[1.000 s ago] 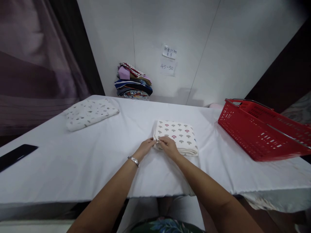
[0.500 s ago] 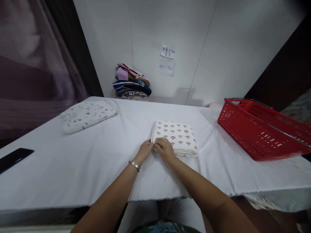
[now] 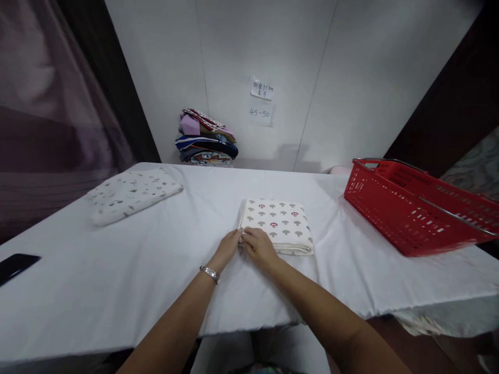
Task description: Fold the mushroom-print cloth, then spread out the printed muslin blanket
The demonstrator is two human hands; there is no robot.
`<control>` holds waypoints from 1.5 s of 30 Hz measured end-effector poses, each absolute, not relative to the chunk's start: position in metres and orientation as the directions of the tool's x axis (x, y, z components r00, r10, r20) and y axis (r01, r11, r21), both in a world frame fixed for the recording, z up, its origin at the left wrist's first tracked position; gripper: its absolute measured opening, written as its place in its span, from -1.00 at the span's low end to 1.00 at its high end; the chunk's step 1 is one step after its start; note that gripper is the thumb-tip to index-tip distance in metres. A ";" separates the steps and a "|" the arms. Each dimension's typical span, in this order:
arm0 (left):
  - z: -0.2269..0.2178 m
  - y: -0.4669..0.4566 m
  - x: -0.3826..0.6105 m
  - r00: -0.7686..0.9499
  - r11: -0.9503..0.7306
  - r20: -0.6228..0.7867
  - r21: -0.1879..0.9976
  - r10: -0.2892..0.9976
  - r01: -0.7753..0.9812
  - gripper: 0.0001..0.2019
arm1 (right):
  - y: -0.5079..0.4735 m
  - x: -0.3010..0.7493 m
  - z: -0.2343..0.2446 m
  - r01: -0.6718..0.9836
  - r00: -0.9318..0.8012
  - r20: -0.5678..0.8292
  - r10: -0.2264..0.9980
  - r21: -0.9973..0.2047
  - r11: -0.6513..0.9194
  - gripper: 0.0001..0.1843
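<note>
pinching mushroom-print cloth [image 3: 283,215] at corner: left hand [image 3: 227,249], right hand [image 3: 259,246]; paper [image 3: 260,114] reads "45-50"

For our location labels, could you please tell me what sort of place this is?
It looks like an indoor workroom, perhaps for textiles: a folded mushroom-print cloth lies on a white-covered table, fabrics are stacked by the wall, which bears handwritten notes.

Single head-worn view, looking forward and downward, white-covered table [image 3: 163,259] close below, pale wall [image 3: 257,41] facing it beyond
</note>
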State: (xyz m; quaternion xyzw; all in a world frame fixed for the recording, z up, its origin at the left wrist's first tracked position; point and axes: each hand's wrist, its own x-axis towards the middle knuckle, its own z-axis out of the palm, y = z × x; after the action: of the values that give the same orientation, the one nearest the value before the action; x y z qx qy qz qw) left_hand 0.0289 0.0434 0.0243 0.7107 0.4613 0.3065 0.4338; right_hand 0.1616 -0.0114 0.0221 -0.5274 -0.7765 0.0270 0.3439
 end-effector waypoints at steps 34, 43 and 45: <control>0.026 0.029 0.024 0.271 -0.087 -0.104 0.788 0.957 0.609 -0.31 | -0.044 0.323 0.018 0.784 0.487 0.099 0.868 -0.488 -0.384 -0.47; 0.060 0.007 0.066 0.546 -0.661 0.385 0.306 0.744 0.685 -0.57 | -0.051 0.298 0.033 0.914 0.380 0.219 0.899 -0.240 -0.328 -0.51; 0.055 0.009 0.076 0.617 -0.708 0.352 0.279 0.704 0.649 -0.58 | -0.049 0.288 0.037 0.960 0.246 0.243 0.938 -0.192 -0.202 -0.52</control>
State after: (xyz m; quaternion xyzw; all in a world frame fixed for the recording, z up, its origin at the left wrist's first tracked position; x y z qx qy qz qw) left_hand 0.0760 0.0093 0.0554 0.8971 0.3768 0.2223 0.0620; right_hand 0.2875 -0.0491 0.0374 -0.7745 -0.6128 -0.0361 0.1523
